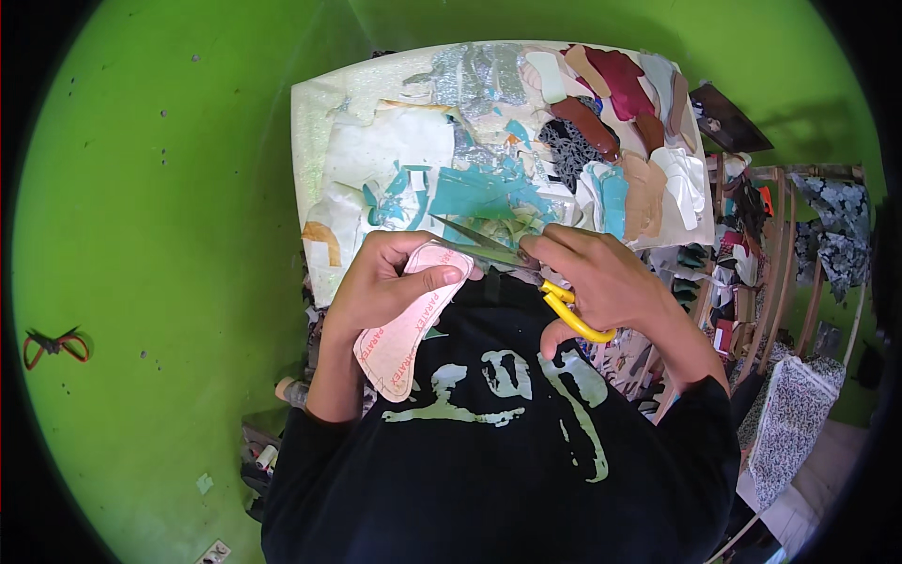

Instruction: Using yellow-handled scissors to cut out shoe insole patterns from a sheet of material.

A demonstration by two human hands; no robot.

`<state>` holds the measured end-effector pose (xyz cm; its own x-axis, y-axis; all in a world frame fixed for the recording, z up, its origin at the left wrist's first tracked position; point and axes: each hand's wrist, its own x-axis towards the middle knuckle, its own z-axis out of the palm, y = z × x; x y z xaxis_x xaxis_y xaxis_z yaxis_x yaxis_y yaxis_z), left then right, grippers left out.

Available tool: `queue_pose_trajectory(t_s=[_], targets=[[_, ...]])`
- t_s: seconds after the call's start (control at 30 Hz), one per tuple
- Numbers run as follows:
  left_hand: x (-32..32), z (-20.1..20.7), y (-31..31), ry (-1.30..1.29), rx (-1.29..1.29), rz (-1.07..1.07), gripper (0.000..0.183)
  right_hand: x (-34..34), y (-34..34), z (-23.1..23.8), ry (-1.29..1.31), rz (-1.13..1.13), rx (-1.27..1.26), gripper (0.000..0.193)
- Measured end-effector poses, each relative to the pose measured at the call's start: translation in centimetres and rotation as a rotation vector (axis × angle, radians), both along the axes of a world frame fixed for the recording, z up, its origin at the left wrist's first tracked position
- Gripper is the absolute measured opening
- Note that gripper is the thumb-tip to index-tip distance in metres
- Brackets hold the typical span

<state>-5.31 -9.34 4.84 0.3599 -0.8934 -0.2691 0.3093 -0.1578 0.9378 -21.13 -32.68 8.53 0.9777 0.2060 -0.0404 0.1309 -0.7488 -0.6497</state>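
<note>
My left hand (381,282) grips a pale pink insole (406,340) with red print, its thumb flat on the upper part. A thin line runs just inside the insole's edge. In my right hand (601,273) is a pair of scissors (564,299) with yellow handles. The blades stand apart and point left, close to the insole's top end; whether they touch it I cannot tell. Under and beyond the hands, teal scraps (489,188) lie on the white work table (310,132).
Cut sole shapes in brown (587,127), dark red (615,83), tan (644,193) and white (684,183) lie on the table's right. Wooden racks (775,273) with goods stand at the right. Another pair of scissors (56,348) hangs on the green wall (169,235) at far left.
</note>
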Motion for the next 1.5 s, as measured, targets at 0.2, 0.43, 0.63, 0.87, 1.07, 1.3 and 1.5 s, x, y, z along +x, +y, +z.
queue_pose_trajectory(t_s=[0.2,0.43,0.63,0.87,1.07,1.3,1.5], targets=[[2.0,-0.2,4.0,-0.095,-0.048,-0.052,0.020,2.0,4.8,0.5,0.020,0.022,-0.034,0.093],[4.1,-1.0,8.1,0.107,-0.025,0.162,0.022,4.3,10.0,0.8,0.143,-0.176,0.206,0.080],[5.2,-0.6,9.7,0.143,-0.086,0.234,0.014,6.0,15.1,0.6,0.064,-0.212,0.169,0.093],[6.7,-0.5,11.3,0.149,-0.084,0.147,0.017,6.4,16.7,1.0,0.073,-0.258,0.128,0.094],[7.0,-0.5,11.3,0.111,-0.094,0.108,0.017,6.1,16.9,1.6,0.044,-0.258,0.072,0.092],[6.0,0.0,10.0,0.125,-0.122,0.166,0.019,4.9,14.6,0.4,0.093,-0.267,0.177,0.088],[3.3,0.2,6.2,0.076,-0.218,0.544,0.025,4.3,15.5,-1.3,0.016,-0.340,0.326,0.095]])
